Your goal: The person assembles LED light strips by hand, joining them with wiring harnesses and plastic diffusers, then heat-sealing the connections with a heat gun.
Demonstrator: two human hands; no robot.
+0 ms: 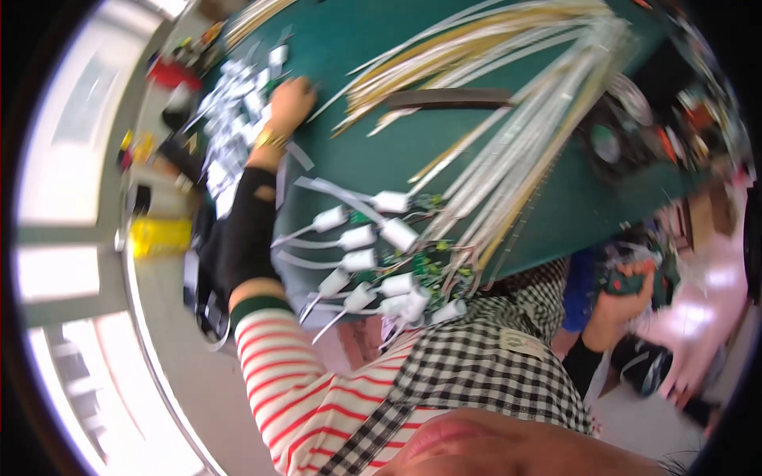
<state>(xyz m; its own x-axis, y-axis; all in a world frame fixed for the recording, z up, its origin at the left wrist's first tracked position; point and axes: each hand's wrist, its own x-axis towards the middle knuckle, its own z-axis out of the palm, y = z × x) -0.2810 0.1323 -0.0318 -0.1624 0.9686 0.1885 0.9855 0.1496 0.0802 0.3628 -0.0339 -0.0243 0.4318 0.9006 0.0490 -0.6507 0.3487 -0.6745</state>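
My left hand (292,103) reaches to the far left and lies at the edge of a pile of small white pieces (230,131). Its fingers are curled in and blurred, so whatever they pinch is hidden. Off the table's right side, my right hand (623,305) is wrapped round a dark green hand tool (631,283) with a red spot; its exact kind is unclear. At the near edge, close to my body, lies a bunch of white plug-like caps (357,236) with white straps, green circuit boards (429,266) and thin wires.
Long white and yellowish strips (508,170) fan across the green table (341,155). A dark brown bar (448,98) lies over them. Reels (607,143) and clutter stand at the right edge. A yellow object (161,236) sits beyond the left edge, by the windows.
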